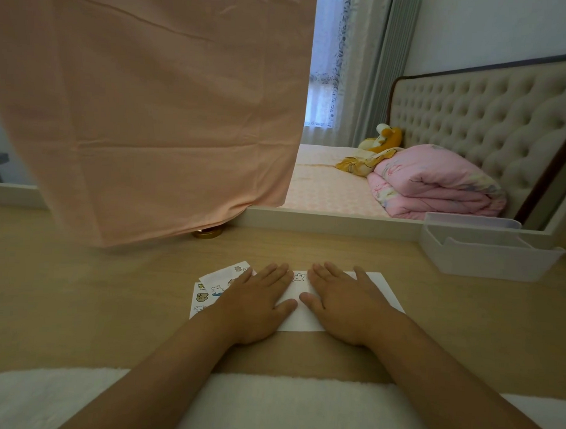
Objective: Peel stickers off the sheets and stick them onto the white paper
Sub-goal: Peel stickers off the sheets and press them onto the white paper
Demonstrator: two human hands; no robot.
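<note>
On the wooden desk (112, 298), the sticker sheets (205, 295) lay at the left, two thin leaves overlapping, with their right edges tucked under the left hand (256, 305). That hand lay flat, fingers straight and together, gripping nothing and resting across the sheets and the left end of the white paper (303, 321). One small sticker (299, 277) already sat on the paper, in the gap between the two hands. The right hand (339, 304) was equally flat, fingers straight and slightly spread, palm down on the paper and holding nothing. The sheets and paper looked light, limp and easily creased or slid. Each sticker would probably best be lifted at a corner with a fingernail while the other hand pinned the sheet.
</note>
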